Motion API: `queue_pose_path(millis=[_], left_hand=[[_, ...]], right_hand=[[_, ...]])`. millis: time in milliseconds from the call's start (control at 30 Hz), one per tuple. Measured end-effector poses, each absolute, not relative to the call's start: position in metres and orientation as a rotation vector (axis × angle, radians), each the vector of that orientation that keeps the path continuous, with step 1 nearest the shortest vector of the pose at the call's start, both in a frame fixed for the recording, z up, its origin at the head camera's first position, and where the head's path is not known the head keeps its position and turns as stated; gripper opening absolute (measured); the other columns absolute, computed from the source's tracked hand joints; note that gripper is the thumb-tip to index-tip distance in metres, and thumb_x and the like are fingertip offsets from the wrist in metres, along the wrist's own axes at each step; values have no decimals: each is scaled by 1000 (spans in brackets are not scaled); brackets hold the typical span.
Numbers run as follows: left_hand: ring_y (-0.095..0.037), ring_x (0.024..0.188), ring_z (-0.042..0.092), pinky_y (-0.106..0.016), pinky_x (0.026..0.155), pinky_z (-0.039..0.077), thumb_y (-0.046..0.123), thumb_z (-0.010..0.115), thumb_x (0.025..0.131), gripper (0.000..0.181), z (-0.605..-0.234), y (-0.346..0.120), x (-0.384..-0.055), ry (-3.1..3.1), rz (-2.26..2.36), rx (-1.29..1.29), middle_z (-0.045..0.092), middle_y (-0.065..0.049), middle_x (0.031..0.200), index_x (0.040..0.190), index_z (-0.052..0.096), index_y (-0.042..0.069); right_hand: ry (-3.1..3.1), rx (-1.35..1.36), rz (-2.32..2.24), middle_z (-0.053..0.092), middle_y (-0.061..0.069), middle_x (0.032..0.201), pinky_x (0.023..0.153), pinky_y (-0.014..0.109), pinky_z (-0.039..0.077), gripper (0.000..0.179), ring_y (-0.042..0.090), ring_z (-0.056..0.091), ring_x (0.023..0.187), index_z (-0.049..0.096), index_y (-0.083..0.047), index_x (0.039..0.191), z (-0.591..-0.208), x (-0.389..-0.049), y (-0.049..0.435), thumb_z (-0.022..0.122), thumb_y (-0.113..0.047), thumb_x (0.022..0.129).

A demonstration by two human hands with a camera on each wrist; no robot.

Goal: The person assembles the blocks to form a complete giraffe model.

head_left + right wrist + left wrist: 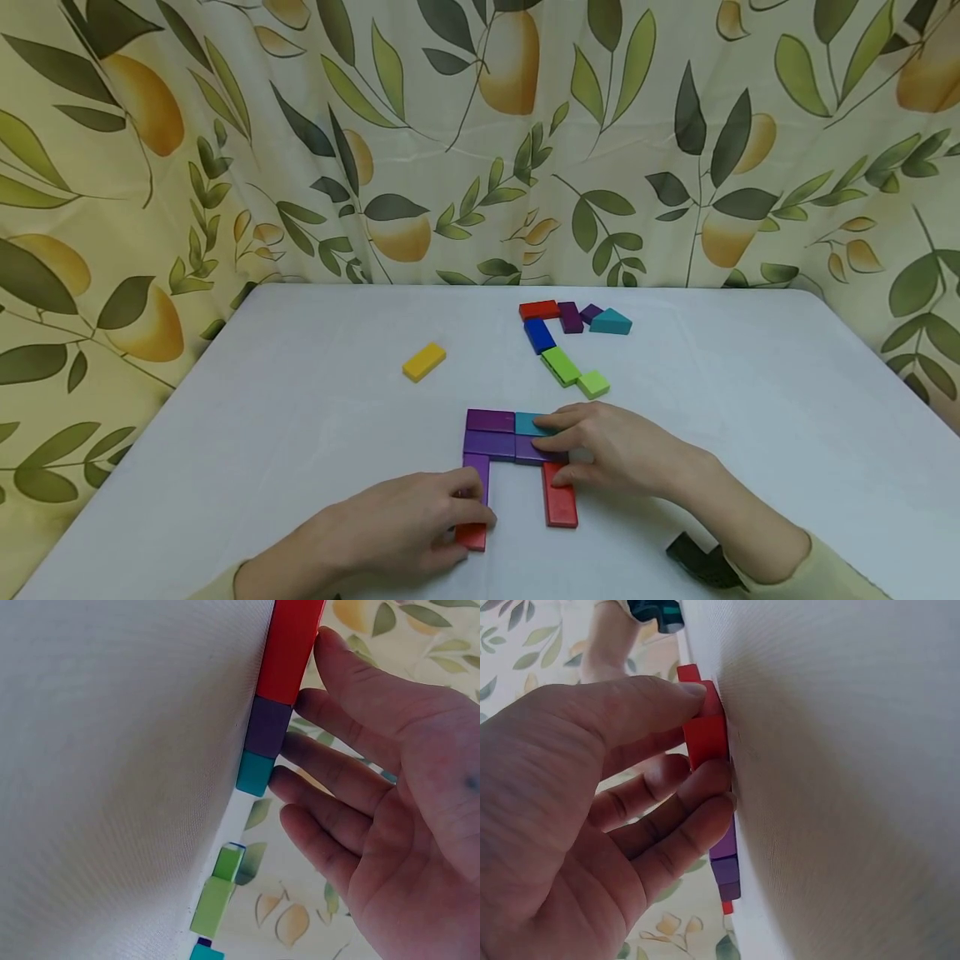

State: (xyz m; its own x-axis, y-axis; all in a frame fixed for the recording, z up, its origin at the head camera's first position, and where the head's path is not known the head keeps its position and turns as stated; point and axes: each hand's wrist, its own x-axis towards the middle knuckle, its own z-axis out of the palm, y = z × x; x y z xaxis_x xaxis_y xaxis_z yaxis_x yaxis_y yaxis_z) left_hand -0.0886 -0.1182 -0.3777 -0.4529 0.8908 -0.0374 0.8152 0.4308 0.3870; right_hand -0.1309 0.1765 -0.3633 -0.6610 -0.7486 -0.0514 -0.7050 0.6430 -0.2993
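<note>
On the table, flat blocks form a shape with two legs. Its top row has a dark purple block (491, 420) and a teal block (528, 424); violet blocks (489, 445) lie below. My left hand (408, 512) pinches a red block (706, 739) between thumb and fingers, at the foot of the left leg, under an upright purple block (477, 468). My right hand (626, 450) rests its fairly straight fingertips on the teal and right violet blocks, with the thumb at the upper end of the right leg's red block (561, 505).
A yellow block (424, 362) lies alone at the back left. Behind my right hand runs a curved line of red (539, 310), dark purple, blue (539, 336), green (560, 367) and teal (611, 322) blocks. A patterned curtain (465, 142) hangs behind the table.
</note>
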Motion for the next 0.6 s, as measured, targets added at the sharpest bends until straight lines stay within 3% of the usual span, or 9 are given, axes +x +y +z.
queue_pose_path(millis=[300,433,600], left_hand=[[1,95,53,-10,81,46,31,69,97,34,-376,-124,-98,2420,575,1501,57,12,117,130,68,24],[-3,112,53,-18,96,46,30,69,97,35,-378,-127,-108,2437,702,1492,57,8,126,131,68,20],[-9,136,39,-33,111,39,38,71,95,51,-381,-126,-125,2482,776,1452,49,6,145,142,60,20]], right_hand=[[2693,-1202,-390,64,7,135,97,48,52,43,29,58,125,74,-18,126,-364,-131,176,77,-40,89],[2691,-1200,-392,64,7,134,97,48,52,43,29,59,125,74,-18,126,-363,-131,176,76,-40,90],[2684,-1203,-396,64,7,135,97,48,52,43,30,58,125,74,-18,127,-363,-132,176,76,-41,90]])
